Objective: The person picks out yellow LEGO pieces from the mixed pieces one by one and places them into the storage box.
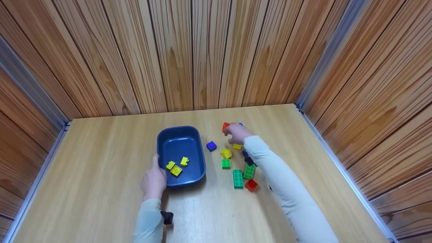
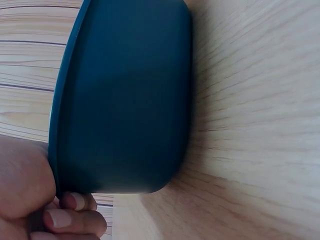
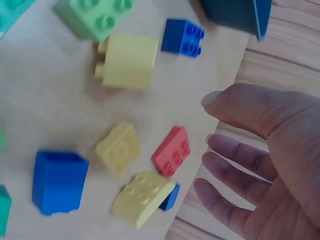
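Note:
A dark blue plastic tub [image 1: 182,143] stands on the table with several yellow toy bricks [image 1: 176,170] inside. My left hand [image 1: 153,182] grips its left rim; in the left wrist view the thumb lies at the rim and the curled fingers [image 2: 80,220] press below it. My right hand [image 1: 238,133] is over the loose bricks, holding nothing, its thumb and fingers [image 3: 225,160] spread apart. Nearest to it are a red brick [image 3: 172,151], a yellow brick with a curved side [image 3: 142,197] and a small blue brick [image 3: 170,197] partly behind that one.
Between tub and right arm lie a blue brick [image 1: 211,146], a yellow brick [image 1: 226,153] and a small green brick [image 1: 225,164]. Closer to me are two longer green bricks [image 1: 238,179] and a red brick [image 1: 251,185]. Wood-patterned walls [image 1: 209,54] bound the table.

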